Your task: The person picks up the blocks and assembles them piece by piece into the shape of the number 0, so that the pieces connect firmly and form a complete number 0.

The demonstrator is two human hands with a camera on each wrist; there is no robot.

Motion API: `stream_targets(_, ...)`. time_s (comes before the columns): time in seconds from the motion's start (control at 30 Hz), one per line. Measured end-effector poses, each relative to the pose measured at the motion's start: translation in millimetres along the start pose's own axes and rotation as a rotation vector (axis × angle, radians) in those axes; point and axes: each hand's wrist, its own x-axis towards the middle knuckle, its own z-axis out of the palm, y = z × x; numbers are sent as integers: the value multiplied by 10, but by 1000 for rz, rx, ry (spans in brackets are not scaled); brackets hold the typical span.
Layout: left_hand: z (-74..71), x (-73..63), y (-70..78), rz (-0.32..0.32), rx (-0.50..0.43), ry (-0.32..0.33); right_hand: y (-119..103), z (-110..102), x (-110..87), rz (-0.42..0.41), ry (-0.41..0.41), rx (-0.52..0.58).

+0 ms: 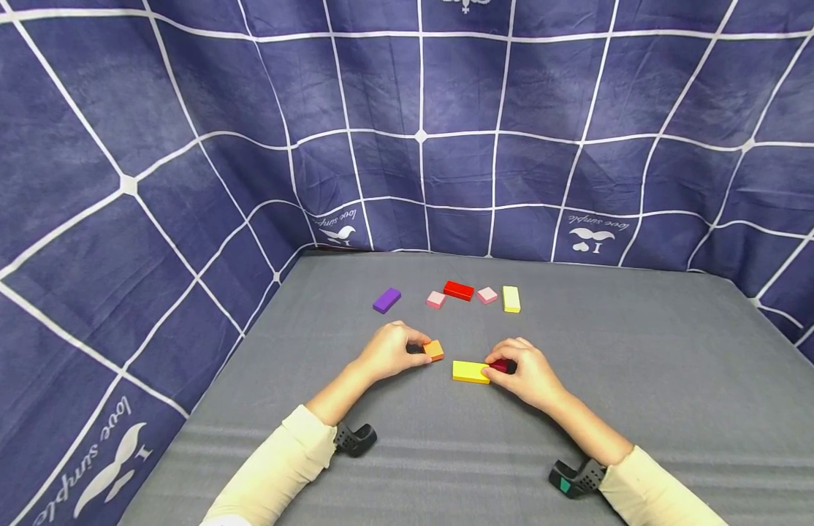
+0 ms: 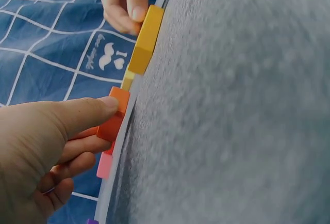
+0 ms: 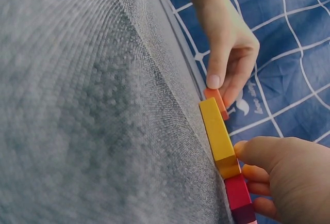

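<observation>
Sleeves (image 1: 282,456) first since they're closest to me: cream ones, with a black band (image 1: 581,476) at each wrist, over a grey surface (image 1: 433,453). Call the yellow block (image 1: 469,371) my clock centre. My right hand (image 1: 529,374) has thumb and fingers clamped on that block's 3 o'clock end. A dark red block (image 3: 239,197) sits right by that same end, partly hidden by my fingers, so can't tell if they've got hold of it too. Over at 10 o'clock, my left hand (image 1: 389,353) has an orange block (image 1: 434,350) pinched between thumb and fingers, near the yellow one but apart from it. Further out there's a loose row: purple block (image 1: 386,300) between 10 and 11, small pink block (image 1: 436,299) at 11, bright red block (image 1: 458,291) around 12, second pink block (image 1: 487,295) just past 12, pale yellow block (image 1: 511,299) at 1. Way behind all that hangs a blue cloth (image 1: 381,91) with white grid lines.
</observation>
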Motion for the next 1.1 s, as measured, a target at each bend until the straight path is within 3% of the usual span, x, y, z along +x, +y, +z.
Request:
stream_targets(0.37,76,5,94,17,-18,1,-4,-6,-4,-15,15,2)
stream_targets(1.1,175,-26,107,31,-25,25,-16,-2,-3,-8,9,8)
